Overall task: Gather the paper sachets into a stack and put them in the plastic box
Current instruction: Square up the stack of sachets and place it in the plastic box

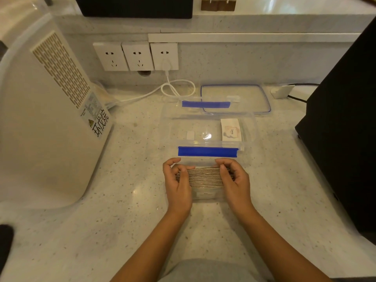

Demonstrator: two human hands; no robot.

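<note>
Sachets gathered between both hands, near side of the plastic box.
Left hand (179, 180) and right hand (234, 180) clamp the ends of the sachet stack (204, 177) standing on the desk (122, 220); the open plastic box (209, 131) sits just beyond, its lid (236, 98) farther back.

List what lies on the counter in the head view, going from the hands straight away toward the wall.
Stack of paper sachets held between left hand and right hand → open plastic box with blue clips → its lid lying flat → wall sockets.
</note>
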